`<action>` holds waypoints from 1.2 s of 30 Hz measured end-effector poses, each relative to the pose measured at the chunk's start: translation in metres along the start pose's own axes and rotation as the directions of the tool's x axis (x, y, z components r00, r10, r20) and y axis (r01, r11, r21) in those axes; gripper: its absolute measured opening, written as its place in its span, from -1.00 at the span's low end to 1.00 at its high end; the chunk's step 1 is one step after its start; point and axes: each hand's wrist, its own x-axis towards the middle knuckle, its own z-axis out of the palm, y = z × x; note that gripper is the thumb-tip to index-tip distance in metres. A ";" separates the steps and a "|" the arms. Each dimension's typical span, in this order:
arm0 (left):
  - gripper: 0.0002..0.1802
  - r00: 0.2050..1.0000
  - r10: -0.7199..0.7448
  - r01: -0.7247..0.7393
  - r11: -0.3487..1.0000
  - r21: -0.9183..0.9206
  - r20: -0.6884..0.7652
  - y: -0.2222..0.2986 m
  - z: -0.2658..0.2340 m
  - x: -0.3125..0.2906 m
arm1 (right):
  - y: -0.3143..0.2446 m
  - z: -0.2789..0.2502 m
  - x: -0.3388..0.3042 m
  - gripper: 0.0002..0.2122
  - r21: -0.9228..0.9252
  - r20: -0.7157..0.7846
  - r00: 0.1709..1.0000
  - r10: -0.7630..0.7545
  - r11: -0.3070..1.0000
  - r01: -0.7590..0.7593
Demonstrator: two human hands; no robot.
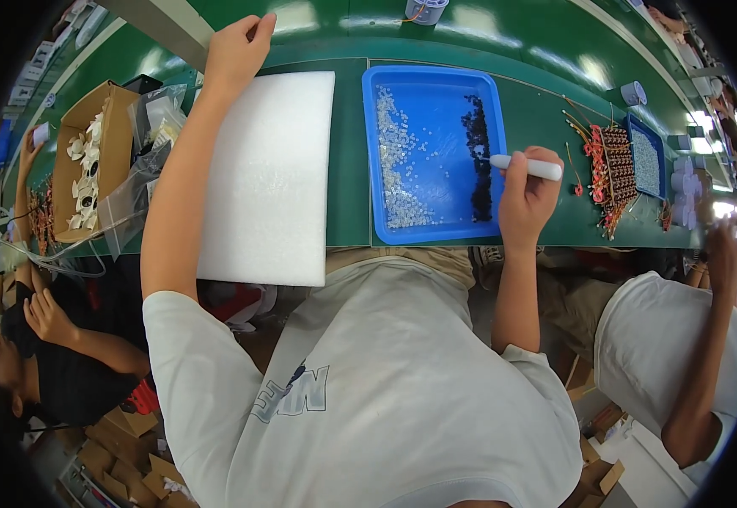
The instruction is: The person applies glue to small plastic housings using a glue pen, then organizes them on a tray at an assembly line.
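My right hand (528,203) is closed round a thick white pen-like tool (543,169). Its thin tip points left, over a strip of small black pieces (480,190) in a shallow blue tray (436,74). Many small whitish translucent pieces (398,182) lie along the tray's left side, some scattered toward its middle. My left hand (240,52) is raised at the far left, fingers curled, beside a grey metal post (161,27). What it holds, if anything, is hidden. A white foam sheet (269,178) lies under my left forearm, left of the tray, overhanging the bench's near edge.
A cardboard box (115,144) of white parts and clear plastic bags (136,199) stand at left. Right of the tray lie wired red-and-brown assemblies (612,169) and a smaller tray (646,161) of pale pieces. Grey cylindrical parts (632,93) stand around. Co-workers sit on both sides.
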 end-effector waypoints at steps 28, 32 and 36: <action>-0.58 0.973 -0.218 0.232 0.923 -0.308 0.080 -0.011 -0.009 0.014 | -0.004 0.012 0.007 -0.91 -0.203 0.178 0.984 0.027 0.979 0.010; -0.58 0.982 -0.170 0.185 0.945 -0.270 0.079 -0.005 -0.009 0.015 | -0.017 0.035 0.004 -0.92 0.033 0.118 0.993 0.013 0.999 -0.017; -0.61 0.991 -0.132 0.133 0.988 -0.076 0.015 -0.004 -0.006 0.016 | -0.049 0.077 -0.009 -0.91 0.285 0.234 0.971 0.045 0.952 -0.113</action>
